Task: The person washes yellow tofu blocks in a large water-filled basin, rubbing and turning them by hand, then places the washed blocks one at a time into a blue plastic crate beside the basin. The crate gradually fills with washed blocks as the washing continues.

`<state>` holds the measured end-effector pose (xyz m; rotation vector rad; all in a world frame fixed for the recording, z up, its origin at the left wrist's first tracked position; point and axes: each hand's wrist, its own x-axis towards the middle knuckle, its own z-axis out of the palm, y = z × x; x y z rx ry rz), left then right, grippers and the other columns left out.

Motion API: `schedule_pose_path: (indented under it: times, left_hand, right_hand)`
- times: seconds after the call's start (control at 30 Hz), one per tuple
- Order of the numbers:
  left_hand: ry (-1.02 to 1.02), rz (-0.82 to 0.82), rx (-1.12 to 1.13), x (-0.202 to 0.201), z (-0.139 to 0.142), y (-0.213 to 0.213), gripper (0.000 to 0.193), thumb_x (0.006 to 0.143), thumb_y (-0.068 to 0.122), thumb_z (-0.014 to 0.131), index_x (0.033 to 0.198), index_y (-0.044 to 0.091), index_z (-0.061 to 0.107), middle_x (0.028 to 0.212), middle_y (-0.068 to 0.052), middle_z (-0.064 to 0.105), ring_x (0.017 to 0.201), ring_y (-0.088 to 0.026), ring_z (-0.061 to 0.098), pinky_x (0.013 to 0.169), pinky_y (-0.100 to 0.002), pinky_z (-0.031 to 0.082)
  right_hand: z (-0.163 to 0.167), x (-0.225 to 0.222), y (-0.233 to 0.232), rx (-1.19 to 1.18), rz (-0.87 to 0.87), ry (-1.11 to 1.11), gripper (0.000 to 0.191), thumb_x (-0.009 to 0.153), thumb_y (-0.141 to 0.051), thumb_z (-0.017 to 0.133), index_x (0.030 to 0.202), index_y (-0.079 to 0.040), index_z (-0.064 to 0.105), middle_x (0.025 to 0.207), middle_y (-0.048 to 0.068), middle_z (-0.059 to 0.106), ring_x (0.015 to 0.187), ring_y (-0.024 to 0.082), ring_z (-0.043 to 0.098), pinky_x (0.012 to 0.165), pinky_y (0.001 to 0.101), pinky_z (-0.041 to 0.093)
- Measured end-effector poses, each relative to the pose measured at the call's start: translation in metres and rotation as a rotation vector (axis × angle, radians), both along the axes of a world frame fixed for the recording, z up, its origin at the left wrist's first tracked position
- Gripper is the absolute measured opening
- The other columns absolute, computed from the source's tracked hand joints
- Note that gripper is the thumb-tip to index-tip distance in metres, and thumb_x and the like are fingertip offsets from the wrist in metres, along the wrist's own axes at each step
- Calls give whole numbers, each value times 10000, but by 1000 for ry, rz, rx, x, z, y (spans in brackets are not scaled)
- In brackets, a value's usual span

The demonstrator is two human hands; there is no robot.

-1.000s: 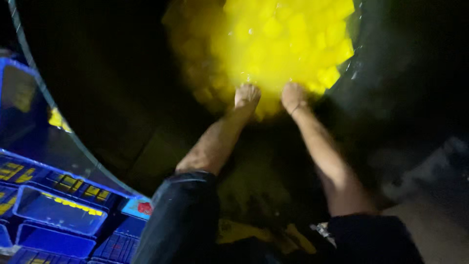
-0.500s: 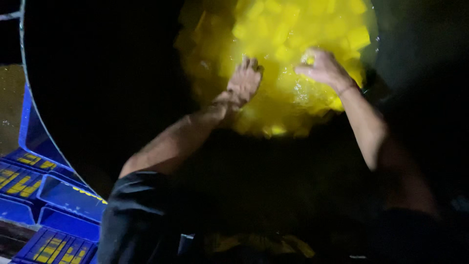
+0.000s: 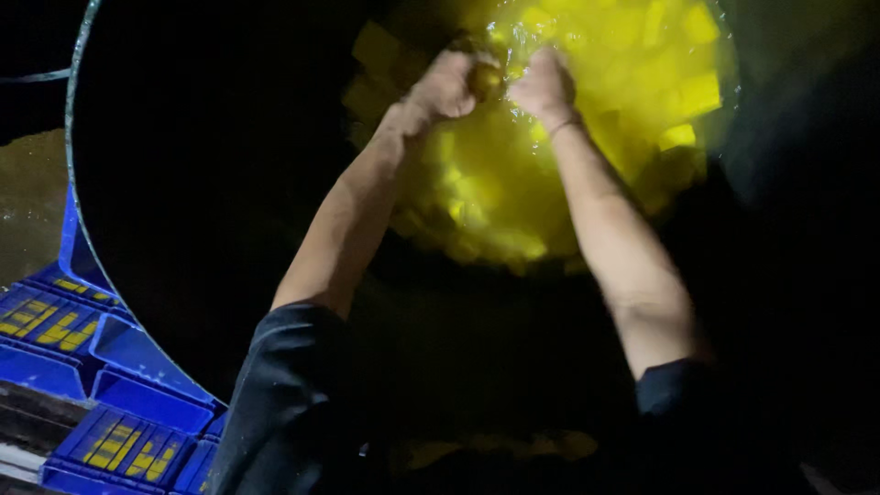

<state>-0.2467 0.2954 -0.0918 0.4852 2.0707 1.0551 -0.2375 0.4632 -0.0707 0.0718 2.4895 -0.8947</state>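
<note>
Both arms are bare below short dark sleeves (image 3: 293, 385), and a thin band (image 3: 566, 122) circles the right wrist.

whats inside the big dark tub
Yellow chunks in wet yellow liquid fill the tub, with the left hand and right hand in them. The bottom is hidden.

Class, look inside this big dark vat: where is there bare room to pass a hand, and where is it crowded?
Free: the dark vat wall between the rim and the left hand. Crowded: the yellow chunks in liquid, packed around both hands; the right hand is close beside the left. Outside the rim, blue crates fill the corner.
</note>
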Motion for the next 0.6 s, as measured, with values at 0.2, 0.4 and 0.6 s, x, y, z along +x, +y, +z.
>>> schedule_pose_path:
  times: [0.2, 0.4, 0.6]
  left_hand:
    - [-927, 1136, 734, 35, 14, 10, 257, 907, 214, 584, 1147, 138, 633, 1088, -68, 673, 952, -218, 640, 767, -397, 544]
    - [-772, 1343, 1137, 68, 23, 71, 237, 947, 178, 604, 1147, 58, 649, 1120, -103, 661, 1033, -238, 640, 906, -384, 556]
    - [-793, 1432, 1314, 68, 35, 87, 245, 957, 180, 556, 1150, 44, 620, 1019, -122, 650, 931, -270, 634, 840, -406, 532]
  right_hand:
    - [17, 31, 66, -720, -345, -393, 498, 903, -158, 818, 1329, -18, 601, 1144, 55, 704, 977, 148, 693, 839, 278, 549]
    - [29, 80, 77, -966, -526, -436, 313, 905, -34, 773, 1174, -16, 615, 1042, 51, 678, 880, 110, 667, 703, 277, 555]
    - [68, 81, 50, -606, -413, 74, 267, 979, -40, 767, 1158, 1, 573, 1017, 70, 659, 871, 127, 624, 737, 279, 529]
